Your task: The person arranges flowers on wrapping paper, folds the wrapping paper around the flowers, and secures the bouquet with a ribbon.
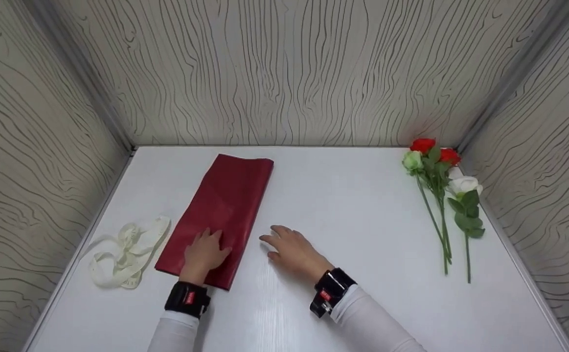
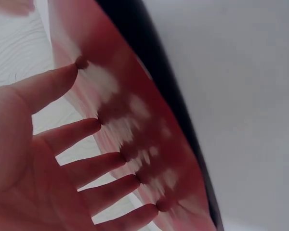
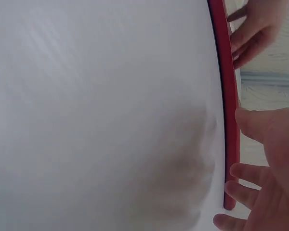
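Four flowers (image 1: 433,171); one folded red paper (image 1: 225,200); one ribbon heap (image 1: 128,254); two black wristbands (image 1: 180,297)

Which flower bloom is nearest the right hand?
The round, pale green bloom, leftmost of four; the two red blooms and white bloom lie farther away.

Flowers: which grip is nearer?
Right. The right grip is left of the flowers, between them and the paper; the left grip is farther left, on the paper.
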### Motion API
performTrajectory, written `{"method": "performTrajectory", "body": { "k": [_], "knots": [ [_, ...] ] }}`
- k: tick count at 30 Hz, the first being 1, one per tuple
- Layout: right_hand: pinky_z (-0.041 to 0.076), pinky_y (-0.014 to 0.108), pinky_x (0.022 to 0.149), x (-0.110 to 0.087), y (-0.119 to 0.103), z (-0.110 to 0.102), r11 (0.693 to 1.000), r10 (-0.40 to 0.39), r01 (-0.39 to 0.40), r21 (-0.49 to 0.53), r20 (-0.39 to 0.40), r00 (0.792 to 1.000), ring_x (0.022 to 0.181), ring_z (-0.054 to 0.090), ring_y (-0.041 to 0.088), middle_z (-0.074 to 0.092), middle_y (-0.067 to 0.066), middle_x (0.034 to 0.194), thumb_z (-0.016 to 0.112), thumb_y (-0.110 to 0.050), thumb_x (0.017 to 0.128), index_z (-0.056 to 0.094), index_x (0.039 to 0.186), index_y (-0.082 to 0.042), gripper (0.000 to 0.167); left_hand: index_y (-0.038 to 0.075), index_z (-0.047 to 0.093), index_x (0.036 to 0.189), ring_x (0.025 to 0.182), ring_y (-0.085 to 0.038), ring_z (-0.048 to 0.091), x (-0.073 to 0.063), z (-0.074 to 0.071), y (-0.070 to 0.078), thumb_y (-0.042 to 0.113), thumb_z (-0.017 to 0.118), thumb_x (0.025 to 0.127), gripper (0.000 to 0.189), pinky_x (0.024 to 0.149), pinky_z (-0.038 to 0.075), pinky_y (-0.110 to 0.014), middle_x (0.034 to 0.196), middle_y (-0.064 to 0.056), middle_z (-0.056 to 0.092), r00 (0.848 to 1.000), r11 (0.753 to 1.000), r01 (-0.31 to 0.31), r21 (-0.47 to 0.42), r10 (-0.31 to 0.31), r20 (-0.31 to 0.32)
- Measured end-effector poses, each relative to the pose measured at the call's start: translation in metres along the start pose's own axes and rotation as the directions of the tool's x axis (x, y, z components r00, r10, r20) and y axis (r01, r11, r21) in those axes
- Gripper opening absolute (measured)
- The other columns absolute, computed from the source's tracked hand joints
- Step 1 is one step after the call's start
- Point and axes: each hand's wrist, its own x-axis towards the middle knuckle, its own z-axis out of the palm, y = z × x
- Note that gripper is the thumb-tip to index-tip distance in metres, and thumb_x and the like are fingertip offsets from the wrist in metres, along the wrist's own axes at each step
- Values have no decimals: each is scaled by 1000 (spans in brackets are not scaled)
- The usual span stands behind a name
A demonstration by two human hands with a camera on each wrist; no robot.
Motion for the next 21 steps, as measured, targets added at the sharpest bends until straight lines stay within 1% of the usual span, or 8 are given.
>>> {"method": "performTrajectory", "body": {
  "k": [3,5,10,13,16,19,21],
  "knots": [
    [37,50,106,1,-11,7,998,-63,63,-23,-6,998,138,37,27,41,10,149,58,-26,99,50,144,-25,45,5,55,138,121,-44,48,-4,3,9,33,69,90,57,90,43,-66,136,-26,50,1000,1000,-22,11,22,-14],
    [36,51,106,2,-15,9,996,-86,85,-33,-15,996,138,36,27,40,8,151,58,-26,99,51,143,-25,45,6,56,137,119,-44,50,-7,6,16,33,70,90,56,89,45,-65,135,-26,51,999,999,-44,17,45,-25],
    [36,54,105,2,-14,12,995,-90,87,-45,-49,995,136,39,28,45,8,147,59,-28,99,61,135,-23,37,6,58,135,120,-44,50,-13,15,27,34,71,89,55,91,44,-63,134,-25,52,995,995,-92,38,93,-40],
    [37,55,104,-1,-8,14,996,-76,72,-58,-67,995,133,42,31,49,9,143,61,-30,97,65,129,-23,33,6,58,135,124,-44,47,-17,18,30,35,71,89,56,93,42,-64,137,-25,50,993,993,-111,44,112,-35],
    [36,57,103,-7,3,12,998,-51,48,-51,-62,997,131,43,35,51,10,140,65,-32,94,65,127,-21,34,6,58,135,127,-45,44,-20,20,31,34,73,88,57,94,41,-65,139,-26,48,988,988,-147,47,149,-36],
    [34,59,105,-15,18,6,1000,-17,17,-16,-42,999,132,42,40,51,12,139,69,-33,91,65,126,-18,38,6,59,135,130,-45,42,-23,23,30,31,75,86,57,97,39,-65,141,-26,46,976,976,-216,33,217,-29],
    [31,60,106,-21,30,0,1000,13,-12,23,-20,1000,133,39,41,50,13,140,70,-35,90,64,127,-17,42,7,59,136,132,-45,40,-25,25,29,29,75,86,57,101,37,-64,142,-25,46,963,963,-271,-2,271,-12]
  ]
}}
